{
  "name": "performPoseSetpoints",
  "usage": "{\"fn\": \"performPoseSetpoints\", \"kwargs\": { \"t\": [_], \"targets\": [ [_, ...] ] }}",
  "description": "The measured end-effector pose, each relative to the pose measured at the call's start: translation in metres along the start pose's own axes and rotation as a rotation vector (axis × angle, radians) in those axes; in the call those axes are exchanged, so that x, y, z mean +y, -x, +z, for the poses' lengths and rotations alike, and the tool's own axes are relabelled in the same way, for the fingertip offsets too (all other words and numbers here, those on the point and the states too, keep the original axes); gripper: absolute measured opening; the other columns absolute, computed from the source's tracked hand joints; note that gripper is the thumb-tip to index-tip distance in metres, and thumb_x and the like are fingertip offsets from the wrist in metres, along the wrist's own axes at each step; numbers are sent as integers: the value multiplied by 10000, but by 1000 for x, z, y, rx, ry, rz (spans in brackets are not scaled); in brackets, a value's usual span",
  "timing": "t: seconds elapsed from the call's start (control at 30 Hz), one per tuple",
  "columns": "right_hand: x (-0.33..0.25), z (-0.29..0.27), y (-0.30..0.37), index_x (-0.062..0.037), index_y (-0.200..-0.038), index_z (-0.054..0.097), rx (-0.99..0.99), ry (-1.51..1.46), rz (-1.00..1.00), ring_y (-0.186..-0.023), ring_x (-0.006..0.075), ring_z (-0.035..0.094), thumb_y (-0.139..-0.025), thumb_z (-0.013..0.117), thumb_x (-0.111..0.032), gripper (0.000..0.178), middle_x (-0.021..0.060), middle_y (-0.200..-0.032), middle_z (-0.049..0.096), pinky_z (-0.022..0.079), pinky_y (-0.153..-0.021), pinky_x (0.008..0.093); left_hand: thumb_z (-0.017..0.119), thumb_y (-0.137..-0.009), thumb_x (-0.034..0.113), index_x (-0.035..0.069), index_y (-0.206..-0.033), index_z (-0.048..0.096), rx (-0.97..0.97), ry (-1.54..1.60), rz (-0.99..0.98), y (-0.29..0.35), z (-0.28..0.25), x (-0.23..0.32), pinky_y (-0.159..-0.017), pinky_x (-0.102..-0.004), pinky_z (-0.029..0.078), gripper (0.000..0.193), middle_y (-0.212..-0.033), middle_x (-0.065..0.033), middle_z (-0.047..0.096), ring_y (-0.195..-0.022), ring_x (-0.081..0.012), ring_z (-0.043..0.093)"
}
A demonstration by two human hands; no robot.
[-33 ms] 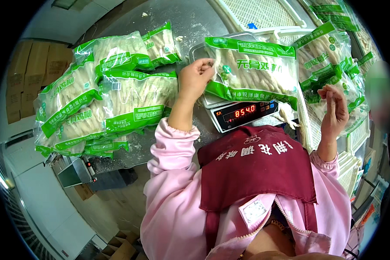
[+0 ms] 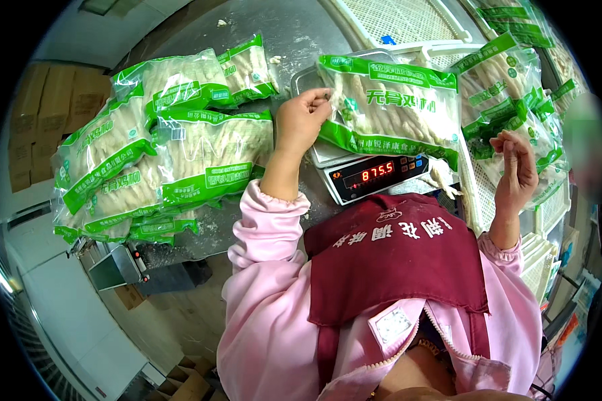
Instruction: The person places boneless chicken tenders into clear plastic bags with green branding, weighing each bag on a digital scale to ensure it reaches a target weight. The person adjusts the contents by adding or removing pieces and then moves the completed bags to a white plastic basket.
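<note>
A clear plastic bag (image 2: pixel 394 110) with green bands, filled with pale, flour-dusted strips, lies across the pan of a digital scale (image 2: pixel 380 175) with a lit red readout. My left hand (image 2: pixel 302 120) pinches the bag's left end between thumb and fingers. To the right of the scale, my right hand (image 2: pixel 516 170) is raised with its fingertips drawn together. Anything between those fingertips is too small to make out. Some loose pale strips (image 2: pixel 441 176) rest beside the scale, near the apron.
On the left of the metal table (image 2: pixel 274 50) several filled bags (image 2: pixel 214 150) are piled up. More bags (image 2: pixel 498 87) lie at the right, over white perforated trays (image 2: pixel 408 23). Cardboard boxes (image 2: pixel 40 113) stand beyond the table's left side.
The red figures on the scale's readout have changed to a higher value. The left end of the bag has shifted very slightly; both hands are almost where they were.
</note>
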State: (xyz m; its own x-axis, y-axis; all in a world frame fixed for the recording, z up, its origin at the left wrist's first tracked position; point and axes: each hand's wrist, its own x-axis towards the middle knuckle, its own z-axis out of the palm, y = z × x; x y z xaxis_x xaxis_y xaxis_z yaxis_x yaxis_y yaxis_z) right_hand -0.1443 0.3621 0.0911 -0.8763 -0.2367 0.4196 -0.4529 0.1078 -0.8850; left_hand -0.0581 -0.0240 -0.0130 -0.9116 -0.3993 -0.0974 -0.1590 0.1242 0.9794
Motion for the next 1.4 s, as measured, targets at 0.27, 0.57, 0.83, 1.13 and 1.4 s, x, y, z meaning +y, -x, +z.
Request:
{"fn": "performPoseSetpoints", "kwargs": {
  "t": [0.27, 0.57, 0.83, 1.13, 1.4],
  "targets": [
    [4, 1, 2, 25, -1189, 667, 2, 15, 34, -969, 153, 680, -1027, 564, -10, 195, 83, -1127, 690, 533, -856, 277, 706, -888, 128, 79, -1164, 732, -59, -179, 21, -1, -20, 5, -630, -285, 509, 281, -1011, -84, 718, -706, -146, 660],
    [11, 10, 4, 42, -1183, 659, -44, -25, 80, -980, 151, 678, -1023, 549, 20, 195, 89, -1129, 686, 552, -876, 296, 671, -845, 99, 44, -1000, 662, 217, -824, -130, 66, -38, -77, -708, -447, 546, 164, -887, -180, 732, -811, -377, 702],
    [-1, 21, 3, 48, -1156, 664, -83, 4, 61, -952, 145, 669, -1012, 565, 25, 176, 83, -1061, 669, 552, -872, 289, 637, -859, 124, 40, -1046, 686, 374, -817, -152, 75, -28, -88, -708, -447, 559, 211, -848, -180, 728, -755, -350, 707],
    [1, 21, 7, 43, -1139, 667, -105, -55, 76, -946, 141, 655, -1014, 563, 21, 164, 75, -1035, 661, 542, -870, 281, 743, -858, 93, 30, -1208, 714, 123, -260, 53, 25, -23, 9, -724, -239, 541, 356, -933, -37, 736, -792, -86, 665],
    [2, 6, 12, 51, -1153, 662, -53, -28, 64, -950, 146, 657, -1014, 559, 26, 175, 85, -1058, 665, 543, -861, 287, 633, -964, 85, 5, -1213, 706, -196, 144, -97, -5, 5, 26, -684, -225, 529, 272, -899, -54, 741, -729, -89, 657]
  ]
}}
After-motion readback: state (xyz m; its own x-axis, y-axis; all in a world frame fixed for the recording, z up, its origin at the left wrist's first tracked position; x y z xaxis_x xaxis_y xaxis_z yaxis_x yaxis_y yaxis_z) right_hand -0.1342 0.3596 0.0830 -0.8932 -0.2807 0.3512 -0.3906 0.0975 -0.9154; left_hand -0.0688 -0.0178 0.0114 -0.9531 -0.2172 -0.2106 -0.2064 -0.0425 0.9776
